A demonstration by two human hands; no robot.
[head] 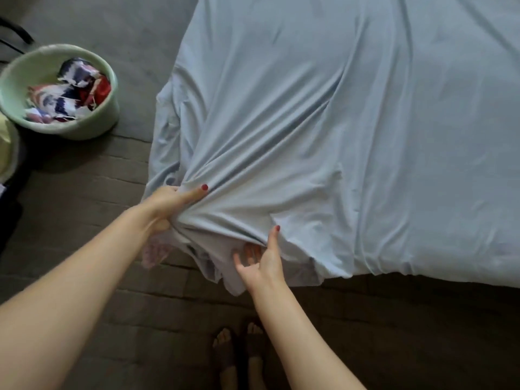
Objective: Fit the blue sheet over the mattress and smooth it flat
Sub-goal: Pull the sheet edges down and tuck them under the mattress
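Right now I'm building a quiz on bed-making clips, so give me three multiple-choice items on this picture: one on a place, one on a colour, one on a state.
1. Where does the green basin stand?
A. On the bed
B. On the floor, left of the bed
C. Between the person's feet

2. What colour are the fingernails?
A. Red
B. Black
C. Bare

3. How is the blue sheet at the near corner?
A. Smooth and tucked
B. Folded into a neat square
C. Bunched, with folds fanning away from the grip

Answers:
1 B: the basin, holding patterned cloth, sits on the floor beside the bed's left edge.
2 A: red nails show on the left hand and the right hand.
3 C: the left hand grips gathered cloth, and creases run from it across the sheet.
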